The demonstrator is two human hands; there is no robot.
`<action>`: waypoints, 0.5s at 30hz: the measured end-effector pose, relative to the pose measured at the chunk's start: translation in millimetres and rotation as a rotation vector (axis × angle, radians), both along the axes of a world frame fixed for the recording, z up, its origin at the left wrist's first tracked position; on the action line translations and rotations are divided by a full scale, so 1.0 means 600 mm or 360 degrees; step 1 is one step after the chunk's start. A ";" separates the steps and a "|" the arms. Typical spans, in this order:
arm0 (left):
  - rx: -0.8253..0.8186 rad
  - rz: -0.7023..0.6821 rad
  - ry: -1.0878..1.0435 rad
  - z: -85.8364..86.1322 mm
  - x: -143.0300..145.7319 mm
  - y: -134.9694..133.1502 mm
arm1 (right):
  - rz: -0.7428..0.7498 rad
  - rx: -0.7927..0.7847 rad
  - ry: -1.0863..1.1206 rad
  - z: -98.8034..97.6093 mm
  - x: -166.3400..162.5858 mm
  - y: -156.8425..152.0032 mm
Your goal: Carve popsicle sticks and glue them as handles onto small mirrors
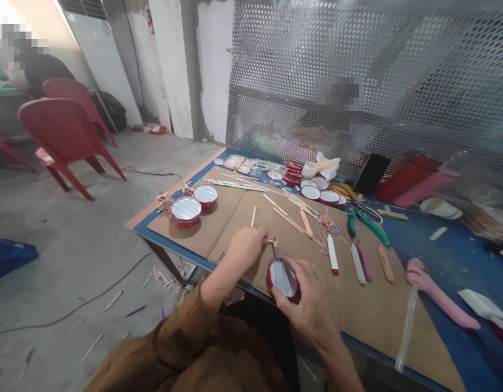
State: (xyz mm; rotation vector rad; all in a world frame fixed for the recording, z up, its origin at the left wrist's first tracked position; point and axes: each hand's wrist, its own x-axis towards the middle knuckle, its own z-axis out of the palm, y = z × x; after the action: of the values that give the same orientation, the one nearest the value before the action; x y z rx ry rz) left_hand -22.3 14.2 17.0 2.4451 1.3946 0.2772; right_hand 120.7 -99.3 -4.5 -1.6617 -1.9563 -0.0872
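My right hand [311,291] curls around a small red-rimmed toy banjo [283,279] with a round silvery face, strings across it and a short neck pointing away from me. At the tip of that neck, the fingers of my left hand [251,245] are closed near a small crosswise peg. A thin pale wooden stick [253,216] sticks up out of the left fist; the fingertips are partly hidden. To the left lie two more places with finished-looking toy banjos: a stack [185,211] and a single one [205,195], their necks pointing left.
Cardboard [231,212] covers part of the blue table. Toward the back lie red-rimmed discs [311,190], wooden strips [284,212] and rubber bands [328,223]. Green-handled pliers [372,227], a white marker-like tube [332,253], a pink glue gun [443,299] and a phone [372,173] are right.
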 end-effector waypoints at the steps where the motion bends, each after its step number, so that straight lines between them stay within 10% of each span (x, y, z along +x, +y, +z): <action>1: -0.0015 -0.0006 -0.0015 0.000 0.000 0.001 | -0.0003 -0.0004 -0.0009 -0.001 0.000 0.000; 15: -0.0069 -0.0011 -0.0120 -0.005 -0.002 0.007 | 0.0020 0.0039 -0.0025 -0.002 -0.002 0.006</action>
State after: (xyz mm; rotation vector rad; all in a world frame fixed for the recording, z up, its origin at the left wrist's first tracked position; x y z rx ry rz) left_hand -23.8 18.6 14.0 2.3787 1.3461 0.3308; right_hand 119.4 -95.8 -5.6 -1.6376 -1.9696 -0.1195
